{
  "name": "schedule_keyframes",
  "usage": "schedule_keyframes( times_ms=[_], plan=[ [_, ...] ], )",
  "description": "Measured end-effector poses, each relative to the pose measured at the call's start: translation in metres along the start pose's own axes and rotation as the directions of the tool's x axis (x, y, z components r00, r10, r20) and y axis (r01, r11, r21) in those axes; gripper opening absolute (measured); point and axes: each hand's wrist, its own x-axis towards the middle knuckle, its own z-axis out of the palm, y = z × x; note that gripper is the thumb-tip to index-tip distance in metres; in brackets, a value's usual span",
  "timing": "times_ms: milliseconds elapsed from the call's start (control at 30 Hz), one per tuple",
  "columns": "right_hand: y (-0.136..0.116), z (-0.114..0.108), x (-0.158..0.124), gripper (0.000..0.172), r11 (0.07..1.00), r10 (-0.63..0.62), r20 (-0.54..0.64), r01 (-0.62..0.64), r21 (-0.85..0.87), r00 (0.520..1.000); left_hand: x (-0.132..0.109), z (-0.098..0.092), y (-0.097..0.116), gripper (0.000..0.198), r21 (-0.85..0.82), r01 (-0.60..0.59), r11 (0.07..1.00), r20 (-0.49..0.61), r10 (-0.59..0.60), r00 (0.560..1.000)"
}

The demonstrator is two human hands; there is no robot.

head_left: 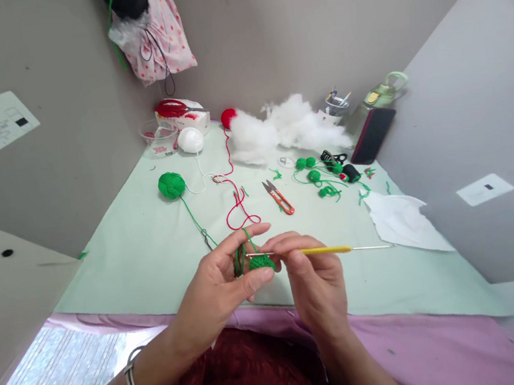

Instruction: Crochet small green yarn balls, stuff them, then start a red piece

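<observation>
On the worktop [112,269], the green yarn ball [172,185] should unwind freely (a snag would probably upset our tension). Our left hand [222,278] pinches the green crochet piece [262,263] above the worktop's near side; our right hand [315,275], grasping the yellow-handled hook [324,250], should work lightly.

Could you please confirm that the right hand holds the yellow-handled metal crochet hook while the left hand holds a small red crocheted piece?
Not quite: the head view shows the left hand holding a small green crocheted piece, not red. The rest stands.
</observation>
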Motion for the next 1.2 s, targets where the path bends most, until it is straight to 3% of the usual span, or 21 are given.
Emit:
schedule_keyframes(
  times_ms=[200, 367, 667, 1033, 1200],
  plan=[
    [-0.005, -0.001, 0.005, 0.017, 0.989, 0.056, -0.05, -0.049, 0.137, 0.997, 0.001, -0.007, 0.005, 0.037, -0.006, -0.026, 1.0, 0.057, 0.027, 0.998],
    [-0.004, 0.0, 0.007, 0.017, 0.968, 0.104, -0.021, -0.096, 0.233, 0.994, 0.002, -0.01, 0.006, 0.041, 0.039, -0.055, 0.998, -0.011, 0.056, 0.998],
    [-0.007, -0.005, 0.004, 0.02, 1.0, 0.008, 0.012, -0.008, 0.005, 1.0, -0.004, -0.011, 0.009, 0.041, 0.301, -0.103, 0.948, -0.05, 0.124, 0.991],
    [-0.014, -0.009, 0.0, 0.022, 0.966, -0.137, 0.092, 0.154, -0.206, 0.986, -0.004, -0.007, 0.006, 0.038, 0.589, -0.298, 0.751, -0.02, 0.382, 0.924],
    [-0.02, -0.014, -0.002, 0.025, 0.886, -0.211, 0.243, 0.29, -0.361, 0.947, -0.006, -0.01, 0.001, 0.042, 0.744, -0.433, 0.508, 0.099, 0.558, 0.824]
  ],
)
